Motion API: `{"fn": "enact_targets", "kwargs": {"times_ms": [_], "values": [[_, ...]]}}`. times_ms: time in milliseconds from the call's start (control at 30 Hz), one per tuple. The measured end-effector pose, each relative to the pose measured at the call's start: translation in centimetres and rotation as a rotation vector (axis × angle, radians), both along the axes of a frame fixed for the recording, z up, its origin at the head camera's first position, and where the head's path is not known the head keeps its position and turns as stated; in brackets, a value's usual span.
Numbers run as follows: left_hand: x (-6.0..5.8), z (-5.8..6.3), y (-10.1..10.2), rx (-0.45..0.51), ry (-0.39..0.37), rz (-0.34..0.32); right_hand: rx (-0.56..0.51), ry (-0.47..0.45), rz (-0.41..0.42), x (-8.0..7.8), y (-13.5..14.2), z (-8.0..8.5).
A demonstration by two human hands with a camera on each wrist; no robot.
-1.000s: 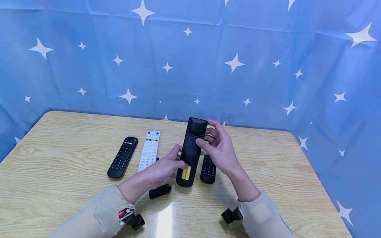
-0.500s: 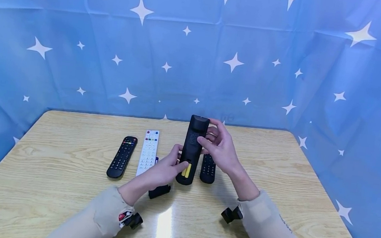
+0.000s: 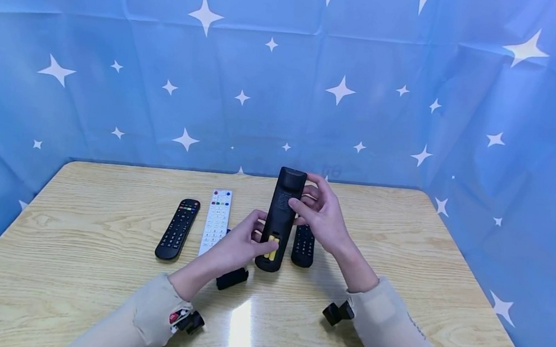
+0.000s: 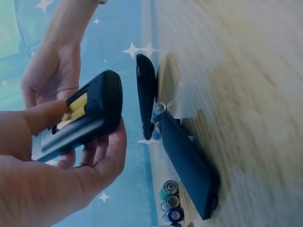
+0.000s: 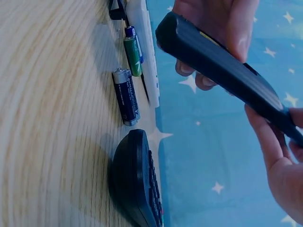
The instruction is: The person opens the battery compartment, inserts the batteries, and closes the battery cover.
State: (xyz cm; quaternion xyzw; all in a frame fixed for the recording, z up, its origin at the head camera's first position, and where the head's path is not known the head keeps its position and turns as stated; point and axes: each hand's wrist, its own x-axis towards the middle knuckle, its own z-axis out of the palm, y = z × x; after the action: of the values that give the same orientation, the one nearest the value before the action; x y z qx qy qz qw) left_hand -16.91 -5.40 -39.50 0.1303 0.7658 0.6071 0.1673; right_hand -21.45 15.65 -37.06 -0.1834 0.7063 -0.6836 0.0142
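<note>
The table (image 3: pixel 67 293) carries, nearest me, a black piece (image 3: pixel 233 280), which I judge to be a battery cover; the left arm (image 3: pixel 162 303) partly hides it. Beyond and above it, off the table, is the held remote (image 3: pixel 278 219), its back facing me. The left grip (image 3: pixel 240 243) grasps its lower part, thumb on the yellow batteries (image 4: pixel 78 108) in the open bay. The right grip (image 3: pixel 323 217) grasps its upper part, thumb on the back. Recommendation: brace with the right grip and work one cell at a time with light thumb pressure, so none springs out. I cannot tell whether the cells are being seated or removed; the thumb obscures them. Farther off, loose batteries (image 5: pixel 126 97) are mostly masked in the head view. The left grip hides the white remote's (image 3: pixel 217 218) lower end; the right grip covers the farther end of a black remote (image 3: pixel 303 248).
</note>
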Motion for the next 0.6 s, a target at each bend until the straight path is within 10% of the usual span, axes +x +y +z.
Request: {"fn": "enact_targets", "kwargs": {"times_ms": [600], "values": [[0.49, -0.22, -0.70, -0.092, 0.088, -0.063, 0.020, -0.020, 0.015, -0.02, 0.20, -0.16]]}}
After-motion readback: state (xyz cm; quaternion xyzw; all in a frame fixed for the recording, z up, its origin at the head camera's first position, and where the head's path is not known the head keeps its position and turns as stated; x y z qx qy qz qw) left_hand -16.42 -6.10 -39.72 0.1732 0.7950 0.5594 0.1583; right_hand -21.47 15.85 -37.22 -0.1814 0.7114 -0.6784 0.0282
